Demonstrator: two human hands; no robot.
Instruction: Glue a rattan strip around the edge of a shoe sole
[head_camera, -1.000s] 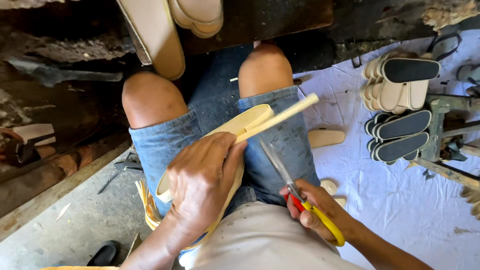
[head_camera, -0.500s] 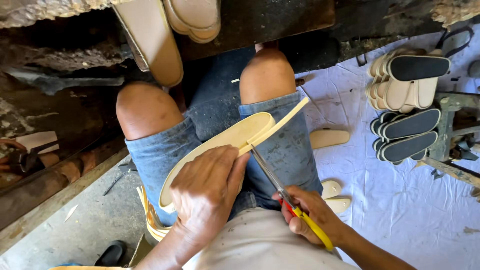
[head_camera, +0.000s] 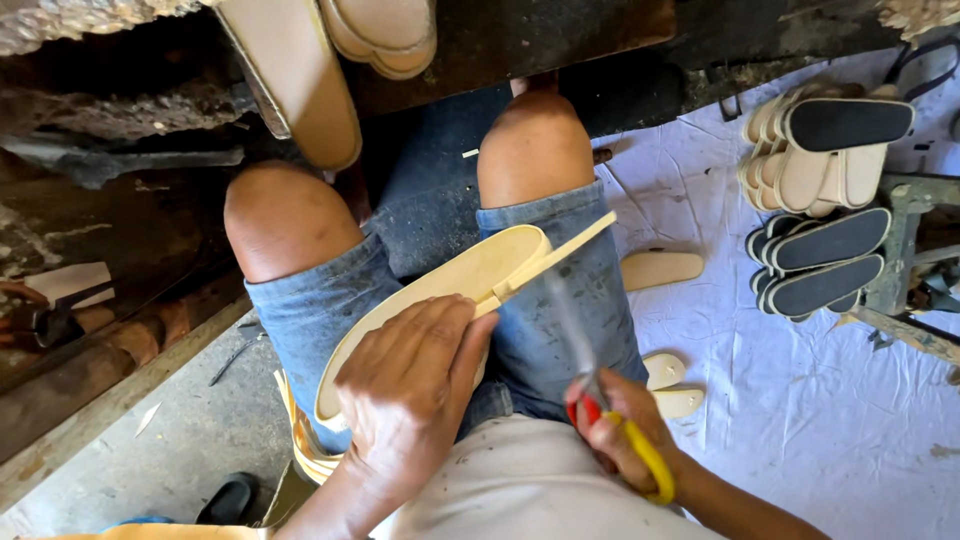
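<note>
My left hand presses down on a cream shoe sole that lies across my lap over blue denim shorts. A thin cream strip sticks out from the sole's toe end toward the upper right. My right hand grips scissors with red and yellow handles. Their blades are blurred and point up toward the strip, just right of the sole.
Stacks of cream soles with black undersides lie on white cloth at right. Loose cream pieces rest beside my right thigh. More soles lean against the dark bench ahead. A concrete floor lies at left.
My left hand slid back along the sole toward my body, baring more of its toe end. The scissors swung up, blades now blurred by the strip.
</note>
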